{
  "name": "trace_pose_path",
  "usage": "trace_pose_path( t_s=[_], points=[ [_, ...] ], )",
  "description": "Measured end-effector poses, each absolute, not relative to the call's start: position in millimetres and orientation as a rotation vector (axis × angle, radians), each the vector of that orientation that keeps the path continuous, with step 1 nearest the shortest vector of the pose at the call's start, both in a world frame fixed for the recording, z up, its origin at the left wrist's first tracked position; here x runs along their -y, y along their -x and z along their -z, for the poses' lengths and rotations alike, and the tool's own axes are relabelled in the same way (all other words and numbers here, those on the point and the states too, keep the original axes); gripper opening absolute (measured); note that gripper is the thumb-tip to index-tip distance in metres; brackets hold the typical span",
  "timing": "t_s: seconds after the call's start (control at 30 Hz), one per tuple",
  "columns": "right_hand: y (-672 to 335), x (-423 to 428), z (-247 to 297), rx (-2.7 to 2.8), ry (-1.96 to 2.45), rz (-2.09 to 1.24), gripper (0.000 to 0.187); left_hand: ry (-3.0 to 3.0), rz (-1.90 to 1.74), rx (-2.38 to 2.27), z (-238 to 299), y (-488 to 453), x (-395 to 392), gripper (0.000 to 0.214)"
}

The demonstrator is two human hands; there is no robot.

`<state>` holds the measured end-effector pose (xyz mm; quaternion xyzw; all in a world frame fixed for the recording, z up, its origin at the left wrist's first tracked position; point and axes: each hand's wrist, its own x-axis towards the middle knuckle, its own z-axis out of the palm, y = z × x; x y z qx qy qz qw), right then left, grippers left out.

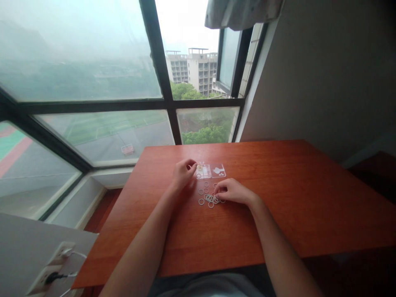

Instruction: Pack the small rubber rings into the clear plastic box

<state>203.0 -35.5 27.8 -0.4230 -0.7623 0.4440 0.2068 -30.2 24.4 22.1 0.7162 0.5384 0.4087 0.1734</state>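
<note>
Several small pale rings (201, 201) lie in a loose cluster on the reddish-brown table. My right hand (233, 192) reaches into this cluster from the right, its fingertips pinched down on a ring at the pile's edge. Just beyond the rings stands a small clear plastic box (204, 175), with a few rings in its left half. Its clear lid (218, 170) lies opened out to the right and carries a white printed shape. At the box's left edge, my left hand (183, 173) is curled with thumb and fingers together; what they hold is too small to make out.
The wooden table (297, 189) reaches far to the right and up to a dark-framed window (168, 103) behind. A grey wall (309, 74) rises on the right. At lower left, a wall socket (46, 278) has plugged-in cables beside the table edge.
</note>
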Motion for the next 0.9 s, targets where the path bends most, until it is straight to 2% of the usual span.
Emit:
trace_pose_path(
  t_s=[0.43, 0.7, 0.9],
  points=[
    [-198.4, 24.9, -30.6, 1.769, 1.276, -0.726, 0.017, -2.024, -1.141, -1.368, -31.2, 23.6, -19.3, 0.023],
    [-197.4, 25.1, -32.3, 1.626, 1.248, -0.758, 0.026, -1.915, -1.143, -1.140, -41.6, 6.2, -9.4, 0.023],
    [-196.9, 23.4, -29.0, 1.621, 1.239, -0.776, 0.028, -1.960, -0.978, -0.961, -50.7, -7.7, 2.2, 0.022]
  ],
)
